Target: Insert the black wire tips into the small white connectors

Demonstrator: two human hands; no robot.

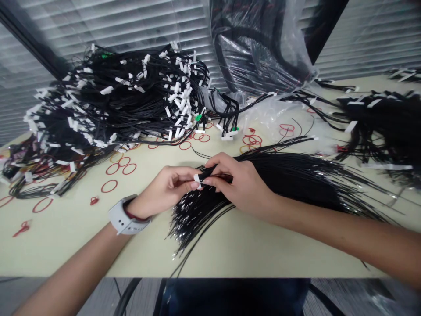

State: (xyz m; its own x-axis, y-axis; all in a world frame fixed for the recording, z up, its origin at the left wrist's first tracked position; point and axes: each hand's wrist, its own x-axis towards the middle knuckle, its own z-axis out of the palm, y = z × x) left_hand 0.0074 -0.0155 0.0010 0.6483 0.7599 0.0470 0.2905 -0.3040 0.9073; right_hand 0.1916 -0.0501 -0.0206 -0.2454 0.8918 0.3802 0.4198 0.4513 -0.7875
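Note:
Between the fingertips of my left hand [176,186] is a small white connector [198,181], pinched at its side. Close against it, my right hand [241,182] pinches thin black wire by its end, at the connector's right side. How far the wire tip sits in the connector is too small to tell. Under both hands lies a thick bundle of loose black wires [296,175], with shiny metal terminals [184,219] at the left ends and bright tips at the right. A pale watch band is around my left wrist.
Black cables with white connectors [131,101] are heaped at the back left. Red rubber bands [109,186] are scattered over the table [75,245]. A clear plastic bag [256,52] of black cables stands at the back, and another cable pile [388,127] lies at right.

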